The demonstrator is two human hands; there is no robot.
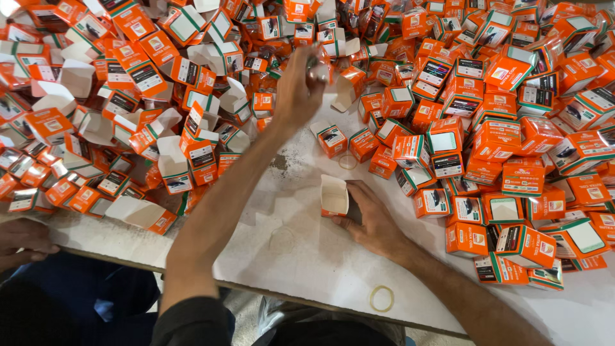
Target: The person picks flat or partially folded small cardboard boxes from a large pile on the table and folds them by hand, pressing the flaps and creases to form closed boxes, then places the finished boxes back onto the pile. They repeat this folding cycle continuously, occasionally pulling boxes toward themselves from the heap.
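Note:
My right hand (371, 221) rests on the white table (301, 256) and holds a small open orange box (334, 196) with its white inside facing up. My left hand (300, 90) reaches far forward to the pile of orange boxes (192, 77), fingers pinched around a small metallic part (318, 69) near an open box (348, 86). Two small orange boxes (332, 140) lie between my hands.
Several closed orange boxes (506, 160) are heaped on the right, and open ones with white flaps on the left. Rubber bands (382, 298) lie on the table near its front edge. Another person's hand (22, 242) is at the lower left.

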